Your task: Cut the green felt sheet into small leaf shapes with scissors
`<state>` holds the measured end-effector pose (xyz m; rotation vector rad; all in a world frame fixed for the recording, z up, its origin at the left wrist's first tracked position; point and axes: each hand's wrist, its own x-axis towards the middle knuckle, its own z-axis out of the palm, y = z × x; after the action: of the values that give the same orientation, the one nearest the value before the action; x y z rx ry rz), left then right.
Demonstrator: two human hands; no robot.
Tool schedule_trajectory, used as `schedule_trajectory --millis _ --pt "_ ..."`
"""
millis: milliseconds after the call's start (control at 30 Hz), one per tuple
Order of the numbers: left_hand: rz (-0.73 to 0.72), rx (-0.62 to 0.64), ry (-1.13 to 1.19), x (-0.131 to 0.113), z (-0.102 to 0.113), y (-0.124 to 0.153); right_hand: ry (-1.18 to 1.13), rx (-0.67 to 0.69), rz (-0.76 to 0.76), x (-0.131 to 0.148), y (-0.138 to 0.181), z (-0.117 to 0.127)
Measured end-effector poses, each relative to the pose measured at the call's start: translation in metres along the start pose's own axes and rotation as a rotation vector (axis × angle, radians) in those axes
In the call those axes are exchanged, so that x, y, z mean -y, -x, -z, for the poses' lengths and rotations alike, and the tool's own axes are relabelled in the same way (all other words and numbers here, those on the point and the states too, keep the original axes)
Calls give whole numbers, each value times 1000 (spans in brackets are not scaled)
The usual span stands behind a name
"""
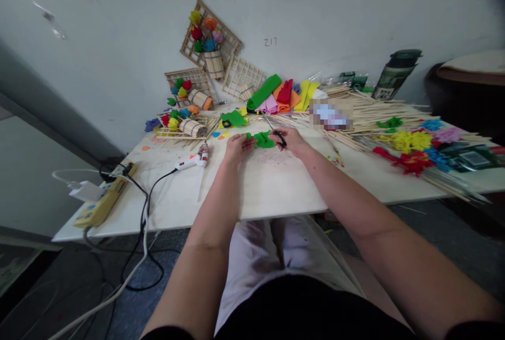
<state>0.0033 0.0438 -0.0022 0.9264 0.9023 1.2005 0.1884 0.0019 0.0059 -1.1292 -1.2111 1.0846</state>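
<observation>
My left hand [235,146] pinches one end of a small green felt piece [262,140] over the white table [276,187]. My right hand [291,140] grips black-handled scissors [276,130], whose blades point away toward the wall and meet the felt. Both hands are closed. The felt hangs between the two hands, just above the tabletop.
A white glue gun [193,160] lies left of my hands, with its cord running to a yellow power strip [103,202]. Felt sheets [282,95], wooden lattice frames [207,45] with felt flowers, bamboo sticks [374,113] and finished felt flowers [410,150] crowd the back and right.
</observation>
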Motion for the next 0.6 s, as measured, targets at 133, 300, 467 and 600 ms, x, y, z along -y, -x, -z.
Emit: schedule_trajectory --millis 133,300,467,600 --pt "66 90 61 2 -6 4 7 -17 -30 3 2 -4" --pt "103 167 95 6 -14 8 -4 2 -13 -5 -1 -8" --pt "118 257 92 6 -15 12 33 -26 11 -13 -7 -6" --pt "110 292 99 6 -15 13 74 -69 28 -13 -7 -5"
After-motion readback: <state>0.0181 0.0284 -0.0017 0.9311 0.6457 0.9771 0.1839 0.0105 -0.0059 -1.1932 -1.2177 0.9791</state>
